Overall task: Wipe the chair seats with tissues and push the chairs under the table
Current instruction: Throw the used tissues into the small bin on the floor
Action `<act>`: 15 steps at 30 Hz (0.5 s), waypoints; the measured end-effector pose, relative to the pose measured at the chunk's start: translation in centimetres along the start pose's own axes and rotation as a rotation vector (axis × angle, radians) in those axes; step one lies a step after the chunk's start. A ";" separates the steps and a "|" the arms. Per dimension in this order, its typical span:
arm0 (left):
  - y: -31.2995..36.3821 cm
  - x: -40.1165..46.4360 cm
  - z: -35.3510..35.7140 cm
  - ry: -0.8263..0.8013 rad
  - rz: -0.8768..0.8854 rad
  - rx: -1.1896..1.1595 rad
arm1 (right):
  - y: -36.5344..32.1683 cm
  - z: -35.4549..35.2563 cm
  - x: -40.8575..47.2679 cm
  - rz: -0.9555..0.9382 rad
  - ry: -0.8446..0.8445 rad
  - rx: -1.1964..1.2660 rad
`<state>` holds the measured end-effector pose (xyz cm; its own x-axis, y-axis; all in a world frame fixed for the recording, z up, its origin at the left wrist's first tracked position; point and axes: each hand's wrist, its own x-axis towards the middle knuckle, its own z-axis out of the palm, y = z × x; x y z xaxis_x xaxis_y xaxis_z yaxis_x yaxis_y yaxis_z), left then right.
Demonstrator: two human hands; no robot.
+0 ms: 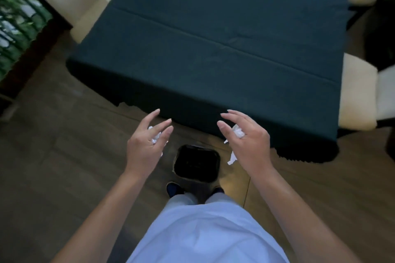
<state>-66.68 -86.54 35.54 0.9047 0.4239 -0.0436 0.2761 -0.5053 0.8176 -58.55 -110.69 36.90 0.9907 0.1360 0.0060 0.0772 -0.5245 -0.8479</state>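
Head view: my left hand (147, 145) and right hand (245, 141), fingers spread, loosely cradle crumpled tissues (238, 133) above the bin (196, 163); release squarely over its mouth.

The person wears a loose pale lavender-blue cloth top (205, 235) that fills the low middle of the view. Below its hem, toward the table, show pale grey trouser legs (181, 199) and dark blue shoes (173, 188). Both forearms are bare, with no sleeves, and the fingernails (222, 126) are long and pale.
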 end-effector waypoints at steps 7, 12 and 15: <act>0.5 -0.6 6.8 -0.233 0.002 0.014 | 7.9 -2.9 -3.3 0.269 0.072 -0.068; -2.1 -0.4 10.6 -0.403 0.050 0.188 | 11.9 -4.0 -7.7 0.417 0.181 -0.157; -5.3 0.5 11.6 -0.552 0.288 0.436 | 13.9 -2.2 -9.4 0.460 0.194 -0.209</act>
<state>-63.93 -92.43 24.53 0.9598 -0.1495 -0.2377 0.0041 -0.8391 0.5440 -66.50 -121.14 26.25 0.9283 -0.2946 -0.2267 -0.3687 -0.6520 -0.6625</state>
